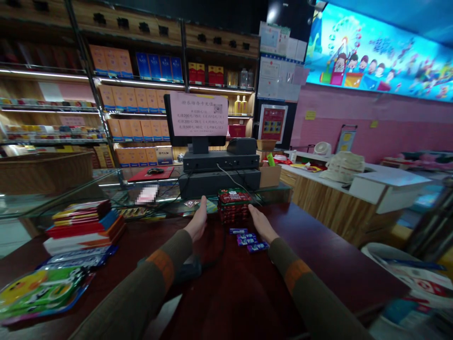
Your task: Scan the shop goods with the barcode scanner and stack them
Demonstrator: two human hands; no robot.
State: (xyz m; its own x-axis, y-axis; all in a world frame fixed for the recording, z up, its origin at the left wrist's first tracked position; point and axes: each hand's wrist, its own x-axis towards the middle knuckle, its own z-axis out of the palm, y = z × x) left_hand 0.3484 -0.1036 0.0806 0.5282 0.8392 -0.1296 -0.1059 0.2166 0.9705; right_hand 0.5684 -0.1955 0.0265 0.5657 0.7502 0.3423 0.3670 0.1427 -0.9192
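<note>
A stack of red packets [233, 205] stands on the dark wooden counter [318, 255], just in front of the cash register [220, 172]. My left hand [198, 219] reaches out to the left of the stack, fingers stretched flat, a little apart from it. My right hand [260, 223] lies to the right of the stack, fingers extended, close to its lower right corner. Neither hand holds anything. Three small blue packets [247, 239] lie on the counter between my wrists.
A pile of flat colourful boxes [85, 224] and bright snack bags [38, 288] sit at the left. The register's screen [198, 115] faces away. A cardboard box [270, 175] stands right of the register. Shelves of goods [134, 99] line the back; a wooden side counter [336, 198] runs right.
</note>
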